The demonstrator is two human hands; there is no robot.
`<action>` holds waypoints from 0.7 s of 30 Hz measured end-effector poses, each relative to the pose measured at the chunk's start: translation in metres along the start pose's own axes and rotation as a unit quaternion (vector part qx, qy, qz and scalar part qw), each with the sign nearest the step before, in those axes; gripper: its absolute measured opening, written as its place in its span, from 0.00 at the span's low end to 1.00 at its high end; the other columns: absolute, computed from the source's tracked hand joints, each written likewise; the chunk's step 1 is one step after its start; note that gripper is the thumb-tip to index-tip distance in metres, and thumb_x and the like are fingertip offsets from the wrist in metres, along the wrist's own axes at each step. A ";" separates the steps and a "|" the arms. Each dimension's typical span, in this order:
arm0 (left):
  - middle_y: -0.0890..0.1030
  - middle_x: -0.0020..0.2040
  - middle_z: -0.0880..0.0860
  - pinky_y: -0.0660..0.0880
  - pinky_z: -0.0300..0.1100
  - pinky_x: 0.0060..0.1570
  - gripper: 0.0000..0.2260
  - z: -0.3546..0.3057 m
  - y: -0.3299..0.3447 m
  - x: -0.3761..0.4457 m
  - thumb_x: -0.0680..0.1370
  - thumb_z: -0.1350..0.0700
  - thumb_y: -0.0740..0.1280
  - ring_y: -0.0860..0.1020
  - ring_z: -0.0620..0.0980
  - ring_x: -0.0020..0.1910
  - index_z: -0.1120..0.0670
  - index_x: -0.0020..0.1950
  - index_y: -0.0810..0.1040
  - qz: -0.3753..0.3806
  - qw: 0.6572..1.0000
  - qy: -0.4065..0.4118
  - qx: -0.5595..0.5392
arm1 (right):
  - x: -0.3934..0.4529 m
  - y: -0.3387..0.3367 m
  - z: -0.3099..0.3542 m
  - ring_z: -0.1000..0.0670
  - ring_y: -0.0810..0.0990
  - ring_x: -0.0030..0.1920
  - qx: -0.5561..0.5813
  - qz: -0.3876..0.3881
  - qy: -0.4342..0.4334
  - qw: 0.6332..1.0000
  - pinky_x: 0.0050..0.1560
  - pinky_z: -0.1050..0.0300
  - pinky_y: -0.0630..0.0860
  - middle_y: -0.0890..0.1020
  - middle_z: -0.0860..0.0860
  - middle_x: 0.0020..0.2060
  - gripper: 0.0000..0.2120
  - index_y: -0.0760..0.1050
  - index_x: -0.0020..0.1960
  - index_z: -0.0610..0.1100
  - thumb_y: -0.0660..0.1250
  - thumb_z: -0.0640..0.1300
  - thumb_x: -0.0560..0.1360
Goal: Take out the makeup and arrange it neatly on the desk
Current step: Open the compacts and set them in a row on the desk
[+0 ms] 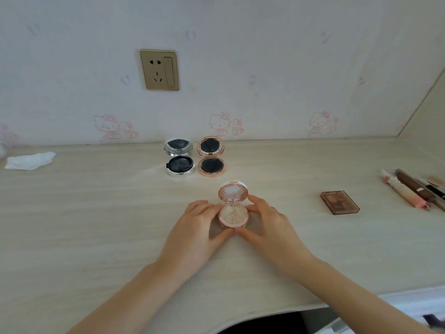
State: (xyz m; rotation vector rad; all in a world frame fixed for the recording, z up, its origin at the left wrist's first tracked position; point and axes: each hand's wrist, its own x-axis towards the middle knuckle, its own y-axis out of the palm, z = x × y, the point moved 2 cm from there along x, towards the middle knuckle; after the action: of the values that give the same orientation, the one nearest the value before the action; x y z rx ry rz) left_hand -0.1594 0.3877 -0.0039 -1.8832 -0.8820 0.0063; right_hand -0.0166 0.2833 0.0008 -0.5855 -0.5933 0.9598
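Note:
A small pink round compact (233,213) stands open on the pale desk (96,213), its lid tilted up. My left hand (195,232) grips its left side and my right hand (269,227) grips its right side, thumbs meeting at its near edge. Behind it, by the wall, a silver compact (180,167) and a rose-gold compact (212,167) lie open side by side, each showing dark puffs. A brown eyeshadow palette (340,202) lies flat to the right.
Several pink and brown makeup tubes and pens (414,191) lie at the desk's far right. A crumpled white tissue (30,160) sits at the back left. A gold wall socket (160,69) is above the desk. The desk's front edge curves inward near my body.

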 end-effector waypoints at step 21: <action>0.75 0.64 0.49 0.70 0.44 0.65 0.18 -0.023 0.019 0.052 0.75 0.53 0.67 0.69 0.51 0.68 0.55 0.64 0.75 0.025 0.979 0.141 0.142 | 0.071 -0.027 -0.045 0.48 0.78 0.57 0.013 -0.039 0.033 0.999 0.51 0.63 0.68 0.81 0.52 0.53 0.30 0.64 0.71 0.45 0.71 0.45 0.73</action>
State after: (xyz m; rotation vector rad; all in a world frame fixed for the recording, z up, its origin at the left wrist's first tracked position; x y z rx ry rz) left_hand -0.1015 0.3950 0.0113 -1.5905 -0.6038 -0.0973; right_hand 0.0615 0.3244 0.0023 -0.5639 -0.5408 0.8705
